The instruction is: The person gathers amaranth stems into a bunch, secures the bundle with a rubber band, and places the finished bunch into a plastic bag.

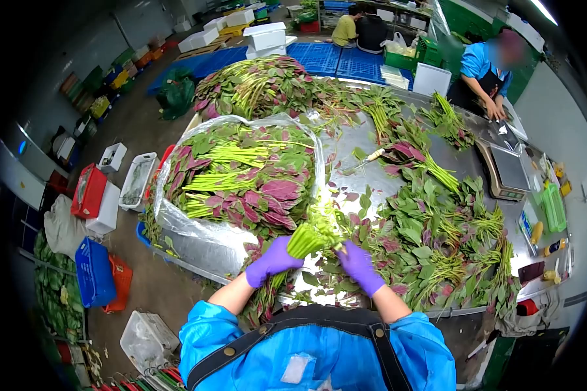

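My left hand (272, 260), in a purple glove, grips a bunch of leafy greens with pale green stems (314, 233), stem ends pointing up and away from me. My right hand (360, 265), also gloved in purple, touches the same bunch from the right, fingers at its stems. The bunch hangs just above the wet steel table (359, 140). To the left sits a big pile of red-and-green leaves in a clear plastic bag (241, 176). Loose bundles (437, 241) lie heaped to my right.
A scale (505, 171) stands at the table's right side, with bottles and a green basket (554, 207) beyond. Another person in blue (486, 68) works at the far end. Crates and baskets (96, 270) sit on the floor at left. A knife (366, 158) lies mid-table.
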`<state>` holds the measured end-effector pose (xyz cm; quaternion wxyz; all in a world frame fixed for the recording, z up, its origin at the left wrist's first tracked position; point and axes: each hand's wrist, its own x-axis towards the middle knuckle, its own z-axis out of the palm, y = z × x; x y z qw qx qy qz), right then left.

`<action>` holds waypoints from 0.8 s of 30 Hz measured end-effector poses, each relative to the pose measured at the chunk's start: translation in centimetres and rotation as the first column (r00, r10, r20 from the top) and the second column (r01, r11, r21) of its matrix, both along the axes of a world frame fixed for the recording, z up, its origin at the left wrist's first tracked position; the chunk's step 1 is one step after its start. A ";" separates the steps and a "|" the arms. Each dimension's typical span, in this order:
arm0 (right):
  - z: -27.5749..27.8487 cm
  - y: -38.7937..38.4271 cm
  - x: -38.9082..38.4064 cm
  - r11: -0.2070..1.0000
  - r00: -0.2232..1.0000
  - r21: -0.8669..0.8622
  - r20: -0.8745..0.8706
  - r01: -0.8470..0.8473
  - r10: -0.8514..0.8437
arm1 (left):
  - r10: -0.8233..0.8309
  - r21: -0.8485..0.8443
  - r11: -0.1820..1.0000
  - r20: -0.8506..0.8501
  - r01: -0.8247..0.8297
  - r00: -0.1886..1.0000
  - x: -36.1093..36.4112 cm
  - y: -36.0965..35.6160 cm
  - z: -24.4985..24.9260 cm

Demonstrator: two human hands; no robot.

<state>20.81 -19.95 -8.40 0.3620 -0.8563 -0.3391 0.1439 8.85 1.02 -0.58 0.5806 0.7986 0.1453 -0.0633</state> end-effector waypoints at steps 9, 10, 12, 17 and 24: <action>6.0 -2.8 0.7 0.971 0.974 0.183 0.192 -0.153 0.117 | -0.088 0.561 0.827 0.091 0.022 0.992 -0.8 -0.9 5.0; 9.1 -1.9 -0.1 0.941 0.985 0.295 0.089 -0.166 0.146 | -0.160 0.654 0.747 0.008 0.116 0.987 -0.6 -1.9 4.6; 11.8 -0.7 -1.1 0.903 0.951 0.327 -0.041 -0.278 0.308 | -0.371 0.701 0.589 -0.207 0.402 0.905 -0.7 -4.0 2.8; -4.3 1.9 -3.7 0.721 0.566 0.114 -0.541 -0.684 0.622 | -0.526 0.672 0.526 -0.225 0.522 0.820 -2.6 -6.7 -3.9; -5.6 2.8 -3.2 0.674 0.081 0.259 -0.900 -0.692 0.429 | -0.382 0.633 0.679 -0.128 0.372 0.915 -4.0 -7.5 -3.3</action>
